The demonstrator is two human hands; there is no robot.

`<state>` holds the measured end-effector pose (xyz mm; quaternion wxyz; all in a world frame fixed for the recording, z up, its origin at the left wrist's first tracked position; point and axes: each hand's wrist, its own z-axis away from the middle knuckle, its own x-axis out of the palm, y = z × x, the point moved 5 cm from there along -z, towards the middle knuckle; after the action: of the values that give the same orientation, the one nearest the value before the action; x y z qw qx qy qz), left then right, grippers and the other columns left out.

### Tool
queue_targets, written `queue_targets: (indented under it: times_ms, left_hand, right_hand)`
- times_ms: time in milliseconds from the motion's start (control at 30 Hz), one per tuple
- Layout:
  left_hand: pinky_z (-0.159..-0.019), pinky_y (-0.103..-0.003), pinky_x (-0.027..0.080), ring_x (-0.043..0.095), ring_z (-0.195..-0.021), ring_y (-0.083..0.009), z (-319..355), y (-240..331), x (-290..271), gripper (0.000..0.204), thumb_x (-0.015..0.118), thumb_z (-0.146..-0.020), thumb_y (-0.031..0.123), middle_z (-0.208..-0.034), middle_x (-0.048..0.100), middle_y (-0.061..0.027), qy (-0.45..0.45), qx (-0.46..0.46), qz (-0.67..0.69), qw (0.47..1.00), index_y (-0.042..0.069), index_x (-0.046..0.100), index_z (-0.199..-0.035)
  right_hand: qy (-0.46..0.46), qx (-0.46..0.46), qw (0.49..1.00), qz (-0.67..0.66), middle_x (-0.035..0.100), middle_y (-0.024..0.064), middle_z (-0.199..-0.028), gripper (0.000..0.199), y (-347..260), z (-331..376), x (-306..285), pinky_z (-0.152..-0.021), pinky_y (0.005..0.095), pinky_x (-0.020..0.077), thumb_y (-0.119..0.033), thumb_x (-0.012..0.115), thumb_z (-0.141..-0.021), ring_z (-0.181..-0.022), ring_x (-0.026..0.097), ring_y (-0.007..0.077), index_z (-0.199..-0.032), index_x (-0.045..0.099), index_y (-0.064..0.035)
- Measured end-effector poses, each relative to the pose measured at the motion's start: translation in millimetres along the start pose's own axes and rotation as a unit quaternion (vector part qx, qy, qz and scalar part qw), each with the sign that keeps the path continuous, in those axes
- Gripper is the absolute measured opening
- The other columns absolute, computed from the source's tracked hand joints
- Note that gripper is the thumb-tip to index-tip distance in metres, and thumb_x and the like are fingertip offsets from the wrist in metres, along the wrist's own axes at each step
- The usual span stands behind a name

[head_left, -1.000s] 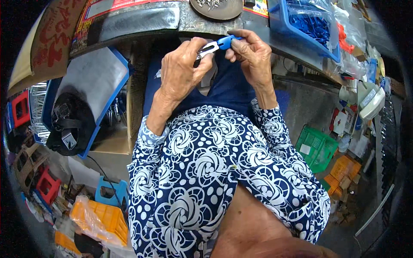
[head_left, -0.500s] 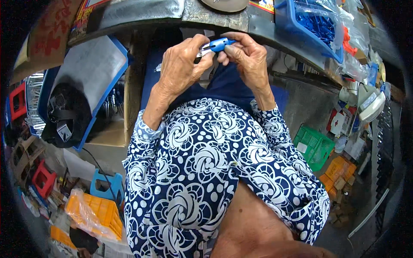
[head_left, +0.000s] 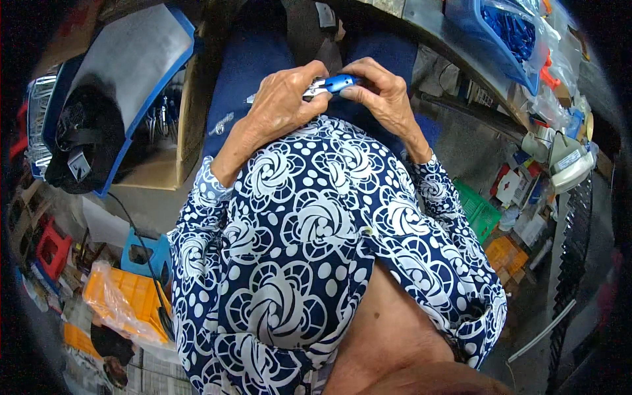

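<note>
Bridging left fingers [head_left: 318, 104] and right fingers [head_left: 361, 95]: blue-ended tool [head_left: 339, 83].

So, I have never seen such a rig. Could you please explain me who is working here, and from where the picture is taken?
There is no robot here: you see a person's two bare hands. A wide fisheye camera on that person's head looks down, so straight edges bend and the navy shirt with white flowers fills the middle. The left hand holds a slim silver metal part; the right hand pinches a glossy, rounded blue part, and the two meet between the hands. On the grey worktop at the upper right stands a blue plastic tray with shiny blue pieces.
</note>
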<state>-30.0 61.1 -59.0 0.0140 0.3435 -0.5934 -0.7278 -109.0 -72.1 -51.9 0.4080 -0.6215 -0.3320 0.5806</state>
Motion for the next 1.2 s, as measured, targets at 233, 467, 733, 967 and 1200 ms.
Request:
queue_targets:
  times_ms: [233, 467, 733, 967, 1200]
  left_hand:
    - [-0.062, -0.040, 0.047, 0.060, -0.065, -0.0322, 9, -2, 6, 0.023, 0.055, -0.070, 0.018, -0.072, 0.061, -0.0189, -0.026, -0.010, -0.003, 1.000, 0.002, 0.055, -0.087]
    - [-0.064, -0.041, 0.046, 0.060, -0.066, -0.0332, 14, -5, 13, 0.025, 0.054, -0.070, 0.019, -0.072, 0.061, -0.0193, -0.032, 0.001, 0.000, 1.000, 0.002, 0.053, -0.089]
    - [-0.064, -0.040, 0.046, 0.060, -0.067, -0.0315, 21, -12, 21, 0.026, 0.054, -0.070, 0.020, -0.071, 0.060, -0.0197, -0.067, -0.015, 0.019, 0.997, 0.001, 0.054, -0.087]
    - [-0.062, -0.040, 0.046, 0.060, -0.064, -0.0292, 26, -14, 29, 0.023, 0.056, -0.070, 0.017, -0.067, 0.059, -0.0196, -0.055, 0.021, 0.029, 0.998, 0.000, 0.056, -0.086]
    - [-0.065, -0.039, 0.048, 0.061, -0.068, -0.0320, 29, -17, 34, 0.024, 0.057, -0.070, 0.017, -0.071, 0.060, -0.0216, -0.065, 0.027, 0.023, 0.997, 0.000, 0.056, -0.088]
  right_hand:
    - [-0.024, 0.128, 0.990, -0.045, 0.058, 0.0029, -0.073, 0.027, 1, 17, 12, -0.055, 0.0199, 0.0444, -0.011, 0.064, -0.077, -0.062, 0.054, 0.0074, -0.102, 0.057, -0.0018]
    - [-0.057, 0.108, 0.992, -0.026, 0.060, 0.0124, -0.080, 0.029, 6, 27, 19, -0.057, 0.0270, 0.0459, -0.009, 0.060, -0.079, -0.064, 0.058, 0.0167, -0.104, 0.053, 0.0023]
    - [-0.051, 0.119, 0.991, -0.026, 0.063, 0.0102, -0.085, 0.023, 9, 37, 30, -0.065, 0.0231, 0.0467, -0.006, 0.056, -0.081, -0.074, 0.059, 0.0136, -0.102, 0.056, 0.0026]
    - [-0.061, 0.022, 0.998, 0.014, 0.063, 0.0125, -0.087, 0.025, 16, 46, 33, -0.067, 0.0266, 0.0478, -0.005, 0.059, -0.077, -0.076, 0.062, 0.0185, -0.101, 0.056, 0.0036]
    - [-0.051, 0.025, 0.998, -0.008, 0.061, 0.0179, -0.089, 0.025, 17, 51, 39, -0.066, 0.0319, 0.0483, -0.007, 0.059, -0.076, -0.078, 0.062, 0.0278, -0.099, 0.056, 0.0028]
